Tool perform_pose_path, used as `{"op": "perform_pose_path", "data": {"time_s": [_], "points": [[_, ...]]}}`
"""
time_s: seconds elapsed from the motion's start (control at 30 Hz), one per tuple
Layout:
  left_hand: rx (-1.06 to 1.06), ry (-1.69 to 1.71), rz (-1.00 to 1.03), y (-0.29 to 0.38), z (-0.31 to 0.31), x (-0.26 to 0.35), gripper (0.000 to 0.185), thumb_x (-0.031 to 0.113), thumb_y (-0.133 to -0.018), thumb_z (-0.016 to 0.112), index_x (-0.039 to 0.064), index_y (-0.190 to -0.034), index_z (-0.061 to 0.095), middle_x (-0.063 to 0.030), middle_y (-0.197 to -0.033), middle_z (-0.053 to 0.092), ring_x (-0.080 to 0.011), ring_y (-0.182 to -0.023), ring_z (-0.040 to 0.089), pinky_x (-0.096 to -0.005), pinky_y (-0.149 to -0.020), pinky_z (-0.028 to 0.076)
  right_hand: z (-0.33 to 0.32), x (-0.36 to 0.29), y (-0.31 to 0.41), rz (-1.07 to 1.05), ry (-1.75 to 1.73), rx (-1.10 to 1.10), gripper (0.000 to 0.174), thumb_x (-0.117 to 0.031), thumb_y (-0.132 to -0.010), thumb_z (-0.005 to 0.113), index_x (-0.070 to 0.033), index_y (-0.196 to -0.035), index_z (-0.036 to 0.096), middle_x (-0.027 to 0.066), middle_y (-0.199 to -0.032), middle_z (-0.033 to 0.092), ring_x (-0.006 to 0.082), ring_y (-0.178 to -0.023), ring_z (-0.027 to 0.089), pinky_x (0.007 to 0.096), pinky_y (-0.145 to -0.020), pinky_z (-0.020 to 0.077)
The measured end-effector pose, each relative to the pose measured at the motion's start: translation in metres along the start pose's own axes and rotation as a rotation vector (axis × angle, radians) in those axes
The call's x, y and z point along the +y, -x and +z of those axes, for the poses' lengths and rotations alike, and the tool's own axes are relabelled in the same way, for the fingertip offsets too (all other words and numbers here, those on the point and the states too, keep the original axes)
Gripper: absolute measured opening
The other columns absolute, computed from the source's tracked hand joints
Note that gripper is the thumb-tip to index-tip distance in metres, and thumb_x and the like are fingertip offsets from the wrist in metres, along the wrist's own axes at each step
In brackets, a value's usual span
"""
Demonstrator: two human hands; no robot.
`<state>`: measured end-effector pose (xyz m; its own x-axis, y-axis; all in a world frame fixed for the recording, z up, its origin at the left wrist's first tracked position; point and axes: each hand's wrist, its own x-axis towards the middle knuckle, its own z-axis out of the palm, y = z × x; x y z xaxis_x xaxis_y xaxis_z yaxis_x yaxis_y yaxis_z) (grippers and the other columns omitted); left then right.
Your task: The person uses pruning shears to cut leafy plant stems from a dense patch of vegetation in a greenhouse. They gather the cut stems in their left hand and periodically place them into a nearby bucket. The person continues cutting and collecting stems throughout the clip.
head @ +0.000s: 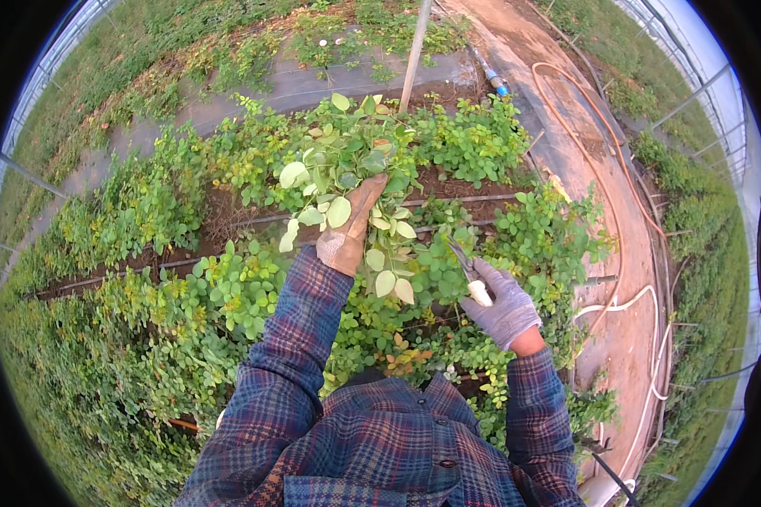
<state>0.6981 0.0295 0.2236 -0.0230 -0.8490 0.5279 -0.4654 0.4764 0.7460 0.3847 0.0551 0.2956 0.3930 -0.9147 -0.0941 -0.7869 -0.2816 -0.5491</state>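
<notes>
My left hand [353, 228], in a worn tan work glove, is closed around a bunch of cut leafy stems [349, 158]. Broad pale leaves spread above the fist and hang down on its right side. Lower and to the right, my right hand [504, 307] wears a thin greyish-purple glove and grips hand pruners [479, 293] with white handles. The metal blades point up and to the left, apart from the bunch. Below both hands grow leafy rose bushes [241, 285]. The stem ends inside my left fist are hidden.
A wooden post [416, 57] stands beyond the bushes, beside black ground cover [292, 82]. Thin irrigation pipes [463, 199] run between the plants. On the right, an orange hose [615, 209] and a white hose [653, 342] lie along a dirt path [583, 133]. Greenhouse framing [691, 98] curves around the rim.
</notes>
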Motion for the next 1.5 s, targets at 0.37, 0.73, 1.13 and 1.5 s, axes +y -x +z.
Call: {"op": "perform_pose_path", "data": {"time_s": [0.37,0.73,1.13,1.5], "points": [[0.269,0.738,-0.465,0.006,-0.034,0.01,0.048,0.019,-0.104,0.026,0.006,-0.15,0.029,-0.0132,-0.153,0.032,-0.0257,-0.141,0.032,-0.0363,-0.117,0.028,0.089,-0.077,-0.121,-0.056,0.183,-0.369,0.046,-0.036,-0.091,0.055,-0.019,-0.134,0.053,0.0207,-0.096,0.065,0.037,-0.088,0.065,0.0464,-0.08,0.05],[0.569,-0.535,-0.331,0.057,-0.091,0.01,0.06,0.003,-0.094,0.047,0.008,-0.15,0.026,-0.0187,-0.149,0.033,-0.031,-0.135,0.039,-0.0397,-0.111,0.037,0.118,-0.107,-0.09,0.358,-1.117,-0.771,0.038,-0.026,-0.092,0.067,-0.007,-0.12,0.051,0.0077,-0.093,0.063,0.0196,-0.075,0.066,0.0388,-0.069,0.0609],[0.928,1.079,-0.412,0.065,-0.129,-0.007,0.049,0.046,-0.101,0.039,0.011,-0.134,0.049,-0.0114,-0.127,0.059,-0.0274,-0.113,0.06,-0.0447,-0.095,0.053,0.088,-0.096,-0.128,0.41,-1.336,-0.24,0.022,-0.022,-0.094,0.062,-0.013,-0.11,0.052,0.0026,-0.071,0.058,0.0145,-0.048,0.055,0.0322,-0.039,0.0481],[0.688,1.651,-0.235,0.073,-0.12,-0.019,0.033,0.046,-0.095,0.051,0.013,-0.088,0.056,-0.0003,-0.088,0.057,-0.0238,-0.099,0.057,-0.0442,-0.092,0.051,0.075,-0.133,-0.055,-0.144,-0.293,-0.506,0.065,-0.039,-0.081,0.073,-0.012,-0.137,0.052,0.0178,-0.119,0.065,0.0299,-0.102,0.065,0.0357,-0.089,0.0502]]}}
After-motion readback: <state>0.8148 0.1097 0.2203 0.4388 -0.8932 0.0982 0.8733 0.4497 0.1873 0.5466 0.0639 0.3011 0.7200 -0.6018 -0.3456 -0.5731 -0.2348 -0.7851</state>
